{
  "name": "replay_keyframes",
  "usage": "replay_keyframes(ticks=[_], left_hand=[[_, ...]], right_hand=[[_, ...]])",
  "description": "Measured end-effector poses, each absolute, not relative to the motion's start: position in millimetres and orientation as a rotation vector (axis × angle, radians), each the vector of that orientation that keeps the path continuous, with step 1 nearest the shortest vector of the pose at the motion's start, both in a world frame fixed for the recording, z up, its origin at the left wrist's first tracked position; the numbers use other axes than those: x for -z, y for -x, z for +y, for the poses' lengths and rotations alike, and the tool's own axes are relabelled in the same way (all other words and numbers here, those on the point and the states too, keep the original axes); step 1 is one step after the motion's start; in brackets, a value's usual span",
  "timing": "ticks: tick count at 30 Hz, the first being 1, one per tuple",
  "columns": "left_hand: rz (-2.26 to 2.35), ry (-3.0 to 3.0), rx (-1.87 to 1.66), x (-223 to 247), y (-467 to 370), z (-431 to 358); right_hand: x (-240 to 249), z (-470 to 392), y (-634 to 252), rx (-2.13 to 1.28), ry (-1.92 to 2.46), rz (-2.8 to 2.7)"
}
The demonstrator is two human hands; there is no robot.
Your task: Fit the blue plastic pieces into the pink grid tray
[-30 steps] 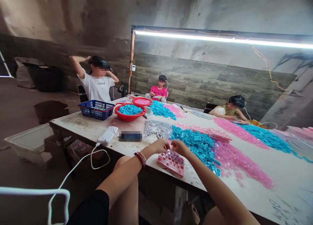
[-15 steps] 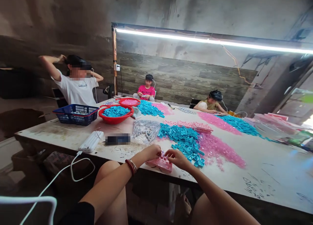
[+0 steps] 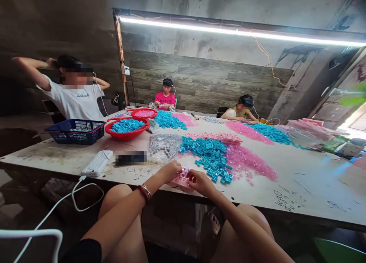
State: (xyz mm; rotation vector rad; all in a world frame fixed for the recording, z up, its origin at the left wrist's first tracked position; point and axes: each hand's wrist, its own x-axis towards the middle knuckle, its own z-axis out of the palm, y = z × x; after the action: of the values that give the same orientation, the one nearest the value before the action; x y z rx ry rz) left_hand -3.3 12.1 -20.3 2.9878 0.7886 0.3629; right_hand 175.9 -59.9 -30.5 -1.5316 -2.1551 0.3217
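Note:
A pink tray with small compartments [image 3: 183, 182] lies at the table's near edge. My left hand [image 3: 171, 171] rests at its left side with the fingers curled down; what they hold, if anything, is too small to name. From the right, my right hand [image 3: 198, 181] reaches over the tray, its fingers bent and pressed together at the tray's right part. Its fingertips are partly hidden. Just beyond my hands are a heap of blue plastic pieces [image 3: 204, 150] and a heap of clear pink pieces [image 3: 248, 160].
Left of my hands lie a clear bag of small parts [image 3: 164, 145], a white power bank with a cable [image 3: 98, 164], a red colander of blue pieces [image 3: 128, 135] and a blue basket [image 3: 74, 135]. Three people sit around the table [image 3: 309, 171].
The view has shifted, so the table sits further left and higher. My right hand's fingers have come down and closed in at the tray; my left hand stays at its left side.

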Motion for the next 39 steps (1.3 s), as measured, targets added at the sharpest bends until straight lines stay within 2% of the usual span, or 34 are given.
replay_keyframes(ticks=[13, 23, 39], left_hand=[[0.869, -2.936, -0.462, 21.2, 0.1, 13.7], [0.903, -2.87, -0.548, 21.6, -1.6, 12.6], [1.04, -2.912, -0.481, 20.8, -2.6, 6.7]], right_hand=[[27.8, -60.1, -177.7, -0.141, 1.709, -2.176], [28.1, -60.8, -178.8, -0.158, 1.731, -2.182], [30.0, -59.8, -178.8, -0.145, 1.737, -2.192]])
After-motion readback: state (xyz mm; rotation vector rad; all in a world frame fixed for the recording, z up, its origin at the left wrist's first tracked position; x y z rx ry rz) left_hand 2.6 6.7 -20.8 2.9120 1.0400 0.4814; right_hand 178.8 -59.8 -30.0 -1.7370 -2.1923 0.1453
